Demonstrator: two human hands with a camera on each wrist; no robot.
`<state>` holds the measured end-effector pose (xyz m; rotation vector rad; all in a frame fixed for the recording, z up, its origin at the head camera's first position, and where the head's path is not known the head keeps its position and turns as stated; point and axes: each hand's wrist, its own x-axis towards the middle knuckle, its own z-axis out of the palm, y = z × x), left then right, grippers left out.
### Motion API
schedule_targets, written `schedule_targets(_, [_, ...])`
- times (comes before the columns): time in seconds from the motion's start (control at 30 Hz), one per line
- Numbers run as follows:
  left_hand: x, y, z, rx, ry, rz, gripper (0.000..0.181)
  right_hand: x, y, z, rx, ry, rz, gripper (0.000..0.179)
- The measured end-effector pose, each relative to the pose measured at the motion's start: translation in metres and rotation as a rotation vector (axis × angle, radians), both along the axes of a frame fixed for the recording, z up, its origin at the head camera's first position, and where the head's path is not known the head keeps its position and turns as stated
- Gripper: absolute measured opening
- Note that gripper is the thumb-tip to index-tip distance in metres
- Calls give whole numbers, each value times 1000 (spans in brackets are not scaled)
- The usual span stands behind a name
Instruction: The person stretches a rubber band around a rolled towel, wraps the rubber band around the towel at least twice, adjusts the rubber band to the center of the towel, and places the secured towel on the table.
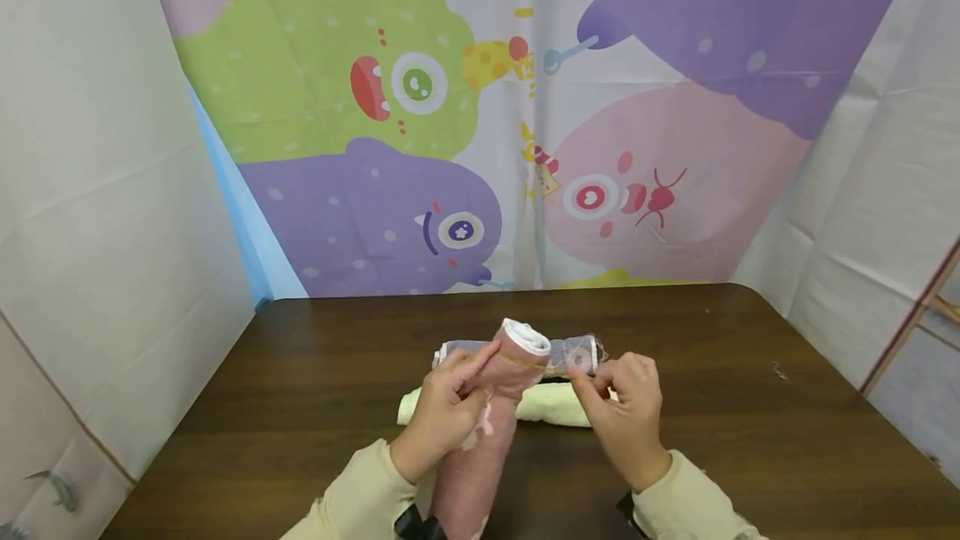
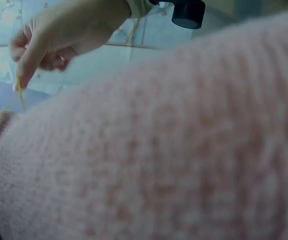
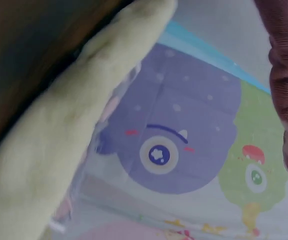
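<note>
A rolled pink towel [image 1: 474, 477] stands up at a slant over the near part of the table, its white-edged end at the top. My left hand [image 1: 442, 411] grips it just below that end. Around the upper part of the roll runs a thin yellow rubber band [image 1: 523, 365], stretched out to the right. My right hand [image 1: 628, 407] pinches the pulled end of the band between thumb and finger, clear of the towel. In the left wrist view, the towel's fabric fills most of the picture, with the band [image 2: 21, 95] taut below the right hand's fingertips.
Behind the pink roll, a pale yellow rolled towel [image 1: 555, 407] lies across the dark wooden table [image 1: 322, 407]. Beyond it lies a greyish-purple patterned roll [image 1: 577, 352]. A cartoon-printed curtain [image 1: 420, 215] hangs at the table's far edge, with white cloth on both sides.
</note>
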<state>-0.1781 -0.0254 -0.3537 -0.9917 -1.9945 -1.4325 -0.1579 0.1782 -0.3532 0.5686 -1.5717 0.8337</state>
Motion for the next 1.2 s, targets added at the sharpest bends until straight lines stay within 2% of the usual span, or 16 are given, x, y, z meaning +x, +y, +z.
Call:
schedule_targets(0.1, [1,2,0,3,2,-19,54,3,-2,1,-140,-222,9,41])
schedule_targets(0.17, [2,3,-1,-3,12,-24,54,5,-3,3,-159,-353,-4,24])
schedule_targets(0.23, [2,3,-1,-10,19,-36,53,6,-3,5,-107,-459,-39,8])
schedule_targets(0.27, [3,3,-2,-15,19,-42,53,6,-2,6,-69,-517,-43,11])
schedule_targets(0.33, [3,2,-2,-26,17,-56,53,5,0,8,11,-638,-23,29])
schedule_targets(0.4, [3,2,-2,-38,20,-64,53,5,3,9,57,-780,48,46])
schedule_targets(0.47, [4,2,-3,-50,29,-67,53,5,5,10,38,-935,167,54])
schedule_targets(0.57, [4,1,-3,-61,61,-84,53,5,7,10,-23,-1060,352,58])
schedule_targets(0.63, [4,0,-3,-58,71,-116,53,5,8,11,-49,-1094,446,61])
schedule_targets(0.7, [4,-1,-4,-52,79,-152,53,5,8,12,-42,-1079,509,70])
schedule_targets(0.8, [3,-2,-4,-37,82,-201,54,6,8,14,-11,-1050,513,83])
schedule_targets(0.87, [3,-2,-4,-37,84,-215,54,8,9,16,12,-1051,479,88])
schedule_targets(1.0, [4,-4,-3,-67,82,-210,54,12,13,18,86,-1040,359,97])
schedule_targets(1.1, [6,-5,-2,-149,116,-184,54,14,16,20,173,-968,269,101])
schedule_targets(1.2, [7,-5,-1,-264,191,-168,55,16,17,23,284,-887,163,101])
